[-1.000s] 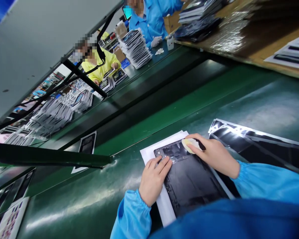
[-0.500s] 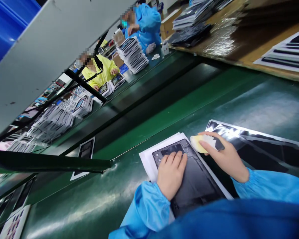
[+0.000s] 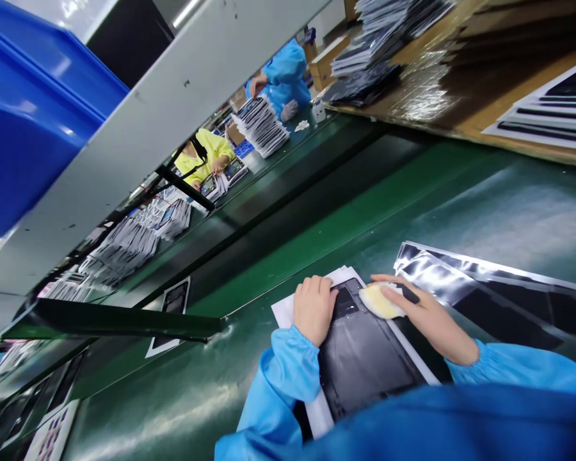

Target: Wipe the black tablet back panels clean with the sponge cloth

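Observation:
A dark flat panel (image 3: 365, 358) lies on white sheets (image 3: 288, 312) on the green bench in front of me. My left hand (image 3: 313, 308) rests on the panel's far left corner with its fingers curled down over the edge. My right hand (image 3: 425, 317) presses a pale yellow pad (image 3: 379, 301) against the panel's far right corner, fingers laid over the pad. Both of my arms wear light blue sleeves.
A shiny black foil bag (image 3: 489, 288) lies right of the panel. A conveyor belt (image 3: 317, 192) runs along the bench's far side, with stacks of panels (image 3: 264, 125) and people in yellow and blue beyond. A grey shelf rail (image 3: 173, 115) with a blue bin (image 3: 33, 121) hangs overhead at left.
My left hand slid from the panel's near left edge up to its far left corner. My right hand with the pad moved off the panel to the right and came back to its corner.

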The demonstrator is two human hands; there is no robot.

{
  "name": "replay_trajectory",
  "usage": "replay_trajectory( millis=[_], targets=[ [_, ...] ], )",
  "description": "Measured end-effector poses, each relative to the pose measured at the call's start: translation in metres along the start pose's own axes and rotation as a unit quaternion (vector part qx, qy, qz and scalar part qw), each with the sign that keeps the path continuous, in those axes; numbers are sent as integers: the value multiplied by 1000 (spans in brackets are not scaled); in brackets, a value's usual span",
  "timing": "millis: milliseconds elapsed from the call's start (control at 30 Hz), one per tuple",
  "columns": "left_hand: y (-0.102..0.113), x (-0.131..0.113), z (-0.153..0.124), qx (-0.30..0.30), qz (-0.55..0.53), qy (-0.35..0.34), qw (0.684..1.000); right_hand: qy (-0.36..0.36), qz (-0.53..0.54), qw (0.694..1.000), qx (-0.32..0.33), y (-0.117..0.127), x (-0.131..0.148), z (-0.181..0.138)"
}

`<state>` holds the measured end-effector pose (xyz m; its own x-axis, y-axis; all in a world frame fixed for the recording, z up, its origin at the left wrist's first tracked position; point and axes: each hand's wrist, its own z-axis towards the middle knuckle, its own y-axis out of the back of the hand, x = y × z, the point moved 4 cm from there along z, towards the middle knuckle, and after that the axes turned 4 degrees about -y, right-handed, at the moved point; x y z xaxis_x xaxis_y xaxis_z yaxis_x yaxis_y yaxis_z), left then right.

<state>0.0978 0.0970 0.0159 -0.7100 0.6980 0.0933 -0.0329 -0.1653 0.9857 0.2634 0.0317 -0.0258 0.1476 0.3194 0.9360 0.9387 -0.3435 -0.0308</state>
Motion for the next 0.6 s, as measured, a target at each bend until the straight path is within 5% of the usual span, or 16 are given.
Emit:
replay_trajectory(
  millis=[133, 300, 467, 600],
  targets=[
    [-4, 14, 1, 15, -65, 41, 997, -25, 4, 998, 61, -8, -1, 0],
    [2, 20, -1, -8, -157, 43, 987, -10, -4, 998, 61, -10, 9, -9],
    [23, 26, -7, -45, -211, 63, 974, -42, 98, 992, 74, -16, 14, -17],
    [38, 26, -13, -93, -234, 40, 967, -55, 102, 982, 149, -33, 12, -24]
  ],
)
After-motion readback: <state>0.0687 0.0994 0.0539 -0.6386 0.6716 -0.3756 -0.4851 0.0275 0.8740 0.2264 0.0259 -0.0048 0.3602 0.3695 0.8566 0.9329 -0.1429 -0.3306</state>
